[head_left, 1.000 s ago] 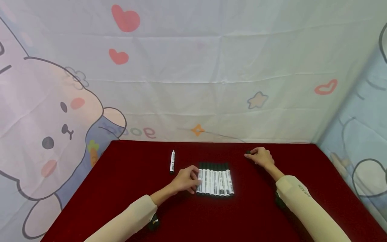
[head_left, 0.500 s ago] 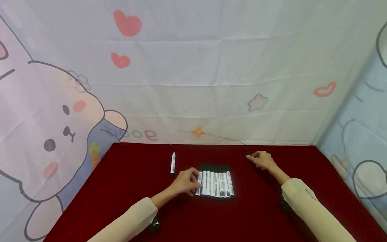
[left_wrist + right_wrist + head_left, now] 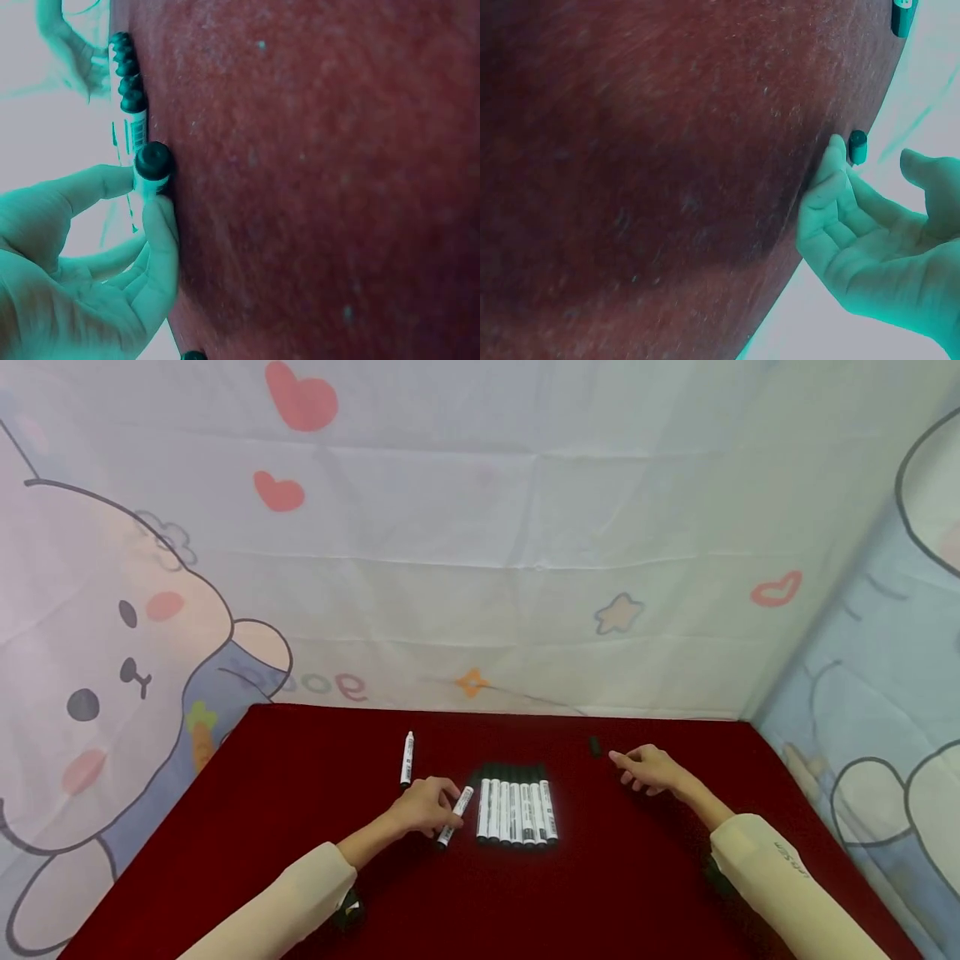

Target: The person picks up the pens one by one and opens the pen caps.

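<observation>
Red tabletop point(image 3: 300, 827), left hand point(image 3: 422, 806) pinching marker point(image 3: 455, 816), label unreadable, right hand point(image 3: 651, 770) loosely spread near cap point(image 3: 595, 746).

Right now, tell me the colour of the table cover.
Dark red; the table cover shows best in the head view.

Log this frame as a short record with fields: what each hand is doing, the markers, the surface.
left hand: pinches one marker, angled, apart from the row
right hand: open, holds nothing, just short of a small dark cap
marker row: seven, side by side, dark caps pointing away
lone marker: lies apart, far left
surface: red cloth table
</observation>
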### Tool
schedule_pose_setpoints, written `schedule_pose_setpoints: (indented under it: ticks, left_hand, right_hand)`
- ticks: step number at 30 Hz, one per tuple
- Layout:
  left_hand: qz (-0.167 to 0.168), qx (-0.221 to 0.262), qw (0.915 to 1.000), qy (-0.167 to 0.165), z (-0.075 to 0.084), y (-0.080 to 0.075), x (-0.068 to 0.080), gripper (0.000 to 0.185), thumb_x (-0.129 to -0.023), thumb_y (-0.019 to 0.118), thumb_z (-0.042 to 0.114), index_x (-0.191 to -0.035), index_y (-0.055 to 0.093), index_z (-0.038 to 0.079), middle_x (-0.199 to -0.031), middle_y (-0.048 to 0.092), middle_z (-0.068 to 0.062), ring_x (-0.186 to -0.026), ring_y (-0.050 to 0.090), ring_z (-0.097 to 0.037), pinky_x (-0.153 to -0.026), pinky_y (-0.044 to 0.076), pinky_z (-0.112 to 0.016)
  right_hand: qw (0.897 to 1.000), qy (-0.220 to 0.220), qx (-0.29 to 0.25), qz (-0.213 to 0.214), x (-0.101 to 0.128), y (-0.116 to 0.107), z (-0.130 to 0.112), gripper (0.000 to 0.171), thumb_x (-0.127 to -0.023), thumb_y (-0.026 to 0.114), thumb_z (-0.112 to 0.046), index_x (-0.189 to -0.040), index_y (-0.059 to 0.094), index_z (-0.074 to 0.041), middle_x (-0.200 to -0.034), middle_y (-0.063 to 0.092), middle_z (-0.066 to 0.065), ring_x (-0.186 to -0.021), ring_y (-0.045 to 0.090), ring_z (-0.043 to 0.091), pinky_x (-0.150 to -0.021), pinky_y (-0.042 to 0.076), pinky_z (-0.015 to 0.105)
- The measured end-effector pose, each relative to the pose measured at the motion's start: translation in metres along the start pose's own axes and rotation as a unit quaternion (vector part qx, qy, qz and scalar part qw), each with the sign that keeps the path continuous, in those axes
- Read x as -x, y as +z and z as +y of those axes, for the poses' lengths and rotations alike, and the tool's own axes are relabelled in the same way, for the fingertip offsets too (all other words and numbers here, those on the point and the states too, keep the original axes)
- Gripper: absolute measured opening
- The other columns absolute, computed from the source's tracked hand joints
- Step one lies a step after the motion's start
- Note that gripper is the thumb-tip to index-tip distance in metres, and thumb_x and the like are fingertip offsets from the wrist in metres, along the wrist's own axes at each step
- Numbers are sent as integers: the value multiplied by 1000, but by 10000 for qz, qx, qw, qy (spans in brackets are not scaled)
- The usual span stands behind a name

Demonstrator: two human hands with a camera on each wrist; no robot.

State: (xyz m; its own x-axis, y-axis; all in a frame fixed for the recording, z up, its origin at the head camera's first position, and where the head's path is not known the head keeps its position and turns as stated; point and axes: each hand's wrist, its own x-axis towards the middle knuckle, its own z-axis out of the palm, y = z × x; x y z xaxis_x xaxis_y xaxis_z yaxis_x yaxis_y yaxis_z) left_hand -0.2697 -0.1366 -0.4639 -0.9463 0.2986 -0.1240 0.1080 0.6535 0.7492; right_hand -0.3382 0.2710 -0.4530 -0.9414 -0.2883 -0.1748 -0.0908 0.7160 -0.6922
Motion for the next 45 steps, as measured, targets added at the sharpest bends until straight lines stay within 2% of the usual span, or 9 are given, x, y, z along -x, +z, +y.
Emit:
schedule_pose_setpoints:
  ticks: [6,15,21,26,32,39,45]
  left_hand:
    - [-232,399,9988,-144,-4,-13,3,38,-87,71,6,-123,64,-4,-91,69,-12,-70,66,-16,-59,60,-30]
    - [-369,769,9959,285,-9,-20,4,37,-88,71,7,-122,65,-6,-90,67,-8,-74,56,-11,-65,49,-24]
    - [-789,1129,9894,467,-2,-20,5,39,-99,63,9,-133,57,-8,-100,64,-13,-83,63,-17,-73,58,-32]
    - [-927,1137,9878,519,1,-17,6,36,-101,60,9,-133,57,-7,-105,64,-18,-84,63,-18,-74,60,-36]
    - [-1055,1059,9867,647,6,-15,7,28,-102,60,9,-127,64,-3,-108,64,-25,-83,64,-19,-73,60,-34]
    - [-1214,1019,9841,798,13,-10,6,26,-103,60,11,-126,66,0,-114,66,-17,-89,65,-20,-76,59,-33]
    - [-1316,993,9830,813,15,-7,6,28,-103,59,13,-127,65,1,-116,66,-18,-90,64,-17,-78,59,-34]
  right_hand:
    - [9994,85,-96,-307,8,-3,-1,56,-111,43,-37,-127,62,12,-95,73,14,-73,63,15,-59,52,29]
    - [9980,-122,-21,-626,19,6,-16,51,-110,45,-36,-126,64,9,-95,73,12,-76,64,16,-63,53,31]
    - [9961,-394,43,-790,25,18,-37,47,-109,47,-34,-124,67,6,-94,73,10,-77,63,16,-65,53,30]
    - [9923,-723,76,-1006,27,31,-53,46,-109,49,-34,-124,68,4,-94,73,9,-77,63,17,-66,54,32]
    - [9868,-993,29,-1276,27,47,-70,44,-108,50,-36,-127,67,-1,-98,73,8,-78,64,15,-65,54,30]
    - [9831,-1147,-62,-1424,24,62,-82,42,-108,51,-36,-129,66,-4,-99,73,10,-78,65,15,-63,53,29]
    - [9761,-1350,-183,-1695,25,71,-87,37,-107,52,-34,-124,67,-5,-99,73,10,-80,66,18,-64,54,30]
